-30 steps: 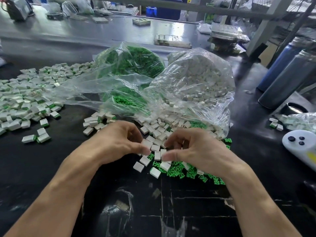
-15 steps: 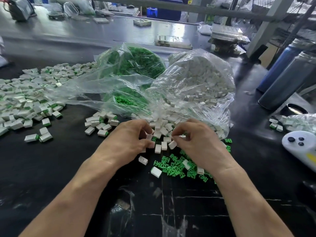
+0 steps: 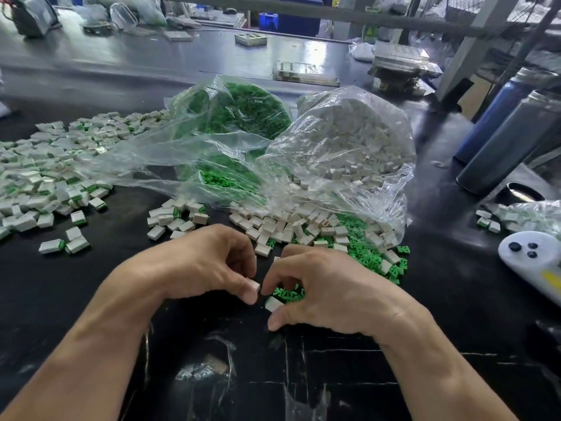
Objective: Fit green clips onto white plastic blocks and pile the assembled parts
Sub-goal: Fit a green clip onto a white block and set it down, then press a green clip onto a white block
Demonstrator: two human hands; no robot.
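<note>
Pinching a small white plastic block (image 3: 254, 286) in curled left hand (image 3: 200, 264), right hand (image 3: 328, 294) fingers curled over another white block (image 3: 273, 303), loose green plastic clips (image 3: 288, 294) beneath.

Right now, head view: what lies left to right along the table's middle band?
Pile of assembled parts → small cluster of white blocks → bag of green clips → bag of white blocks → two dark bottles → white controller.
</note>
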